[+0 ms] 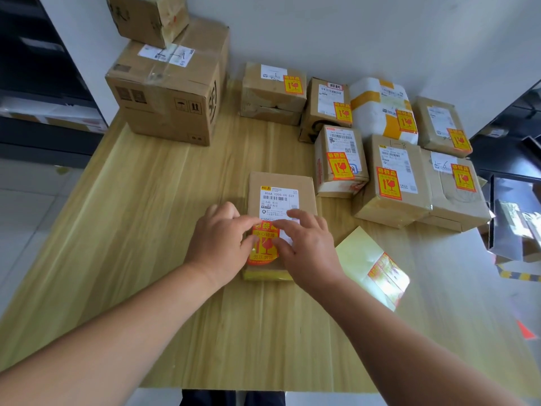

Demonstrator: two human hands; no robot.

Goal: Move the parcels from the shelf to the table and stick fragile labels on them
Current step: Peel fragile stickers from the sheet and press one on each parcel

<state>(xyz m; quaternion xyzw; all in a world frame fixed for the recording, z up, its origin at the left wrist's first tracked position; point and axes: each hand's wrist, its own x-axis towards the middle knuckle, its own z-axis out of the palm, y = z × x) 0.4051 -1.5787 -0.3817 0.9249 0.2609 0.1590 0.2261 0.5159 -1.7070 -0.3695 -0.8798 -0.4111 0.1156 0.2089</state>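
Observation:
A flat brown parcel (281, 186) with a white shipping label lies at the middle of the wooden table (146, 200). An orange and yellow fragile label (263, 244) rests on its near end. My left hand (221, 235) lies on the label's left side with fingers spread on it. My right hand (304, 241) presses fingertips on the label's right side. Neither hand grips anything. A yellow backing sheet (369, 265) carrying more fragile labels lies just right of the parcel.
Several labelled parcels (389, 183) cluster at the table's right and back. A large carton (169, 92) with a smaller box (146, 16) on top stands back left. Dark shelves (35, 68) flank the left; the table's right edge drops to clutter on the floor.

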